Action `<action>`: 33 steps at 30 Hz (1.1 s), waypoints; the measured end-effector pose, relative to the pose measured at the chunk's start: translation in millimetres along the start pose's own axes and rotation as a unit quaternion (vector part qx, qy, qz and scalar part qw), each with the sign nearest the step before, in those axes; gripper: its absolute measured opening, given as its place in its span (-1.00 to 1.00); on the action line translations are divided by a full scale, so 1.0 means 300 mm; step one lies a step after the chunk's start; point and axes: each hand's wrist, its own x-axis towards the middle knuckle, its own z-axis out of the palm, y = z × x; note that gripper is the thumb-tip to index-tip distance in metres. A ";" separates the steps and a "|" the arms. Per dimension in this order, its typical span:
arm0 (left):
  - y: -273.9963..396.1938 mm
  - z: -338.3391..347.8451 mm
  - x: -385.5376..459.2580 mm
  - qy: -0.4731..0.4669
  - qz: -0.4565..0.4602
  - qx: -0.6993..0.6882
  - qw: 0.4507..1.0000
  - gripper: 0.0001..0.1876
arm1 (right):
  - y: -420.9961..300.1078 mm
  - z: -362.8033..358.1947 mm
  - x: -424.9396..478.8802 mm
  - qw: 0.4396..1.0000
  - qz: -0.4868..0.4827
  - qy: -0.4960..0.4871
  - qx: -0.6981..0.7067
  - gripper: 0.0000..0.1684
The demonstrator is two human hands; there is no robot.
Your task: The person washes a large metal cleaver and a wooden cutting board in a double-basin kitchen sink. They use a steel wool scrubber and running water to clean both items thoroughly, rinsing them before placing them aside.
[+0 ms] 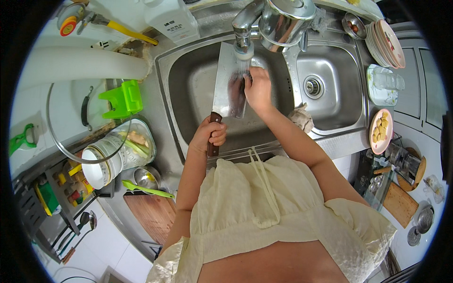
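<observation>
My left hand grips the brown wooden handle of a cleaver, whose broad metal blade reaches away from me over the large sink basin. Water runs from the faucet onto the blade near its far end. At the blade's right edge, under the stream, is my right hand, its fingers bent and their tips partly hidden; whether it holds anything cannot be told. A dark reflection shows on the wet blade.
Right of the basin lie a crumpled cloth and a smaller basin. Stacked plates and a plate of yellow cubes stand farther right. A metal pitcher is beside the faucet. Bowls and a cutting board are at left.
</observation>
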 end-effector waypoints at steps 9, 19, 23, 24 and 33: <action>0.004 -0.006 0.000 0.014 0.009 -0.012 1.000 -0.82 | -0.029 0.001 -0.032 0.999 0.022 -0.041 0.020 -0.72; 0.006 -0.012 0.010 -0.013 0.029 -0.008 0.999 -0.87 | -0.012 -0.005 -0.007 0.999 -0.003 -0.044 -0.016 -0.68; 0.005 0.007 0.012 0.016 0.019 0.004 1.000 -0.88 | -0.024 -0.024 -0.034 0.999 -0.022 -0.022 0.008 -0.68; 0.003 0.004 0.014 0.005 0.020 0.000 1.000 -0.89 | -0.037 -0.040 -0.027 0.999 -0.029 -0.018 0.010 -0.68; -0.002 -0.012 0.021 -0.007 0.009 0.008 1.000 -0.88 | -0.012 -0.018 0.000 0.998 -0.065 -0.013 -0.001 -0.67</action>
